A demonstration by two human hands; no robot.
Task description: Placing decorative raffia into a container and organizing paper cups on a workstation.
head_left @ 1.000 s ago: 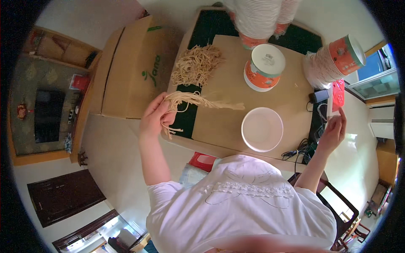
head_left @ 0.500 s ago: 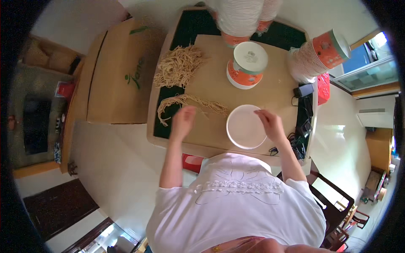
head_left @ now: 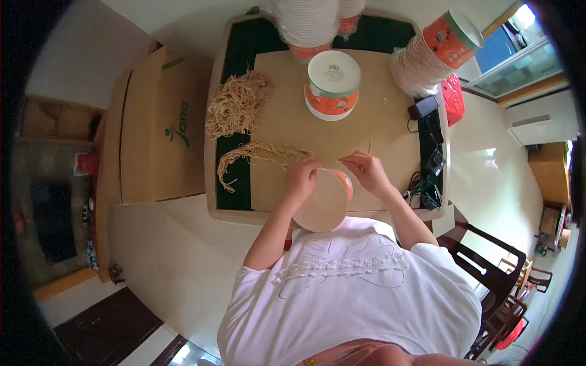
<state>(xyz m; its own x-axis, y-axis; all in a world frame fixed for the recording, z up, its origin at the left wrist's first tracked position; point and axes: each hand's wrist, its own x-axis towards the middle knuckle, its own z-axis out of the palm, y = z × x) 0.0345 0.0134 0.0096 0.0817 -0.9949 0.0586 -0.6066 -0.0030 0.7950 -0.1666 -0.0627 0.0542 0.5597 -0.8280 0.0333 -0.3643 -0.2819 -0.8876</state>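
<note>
A white paper tub (head_left: 322, 204) with an orange printed side is tilted toward me at the table's front edge. My left hand (head_left: 301, 180) is closed on its rim at the left. Beside the tub's far right rim, my right hand (head_left: 368, 173) is closed in a pinch. A short tan string (head_left: 370, 146) sticks up behind its fingers, seemingly held there. Just beyond my left hand lies a long bundle of tan strings (head_left: 256, 150). Farther left is a tangled heap of strings (head_left: 237, 107). Upside-down stacked tubs (head_left: 332, 79) stand at the middle back.
Wrapped stacks of tubs stand at the far edge (head_left: 305, 24) and, leaning, at the right (head_left: 427, 58). Black adapters and cables (head_left: 427, 171) line the right edge near a red basket (head_left: 453, 97). A cardboard sheet (head_left: 281, 189) covers the table; a large carton (head_left: 155, 134) stands left.
My left hand has moved right from the string bundle onto the tub's rim. The tub, flat before, is now tilted toward me. My right hand has left its rim. The whole view has shifted.
</note>
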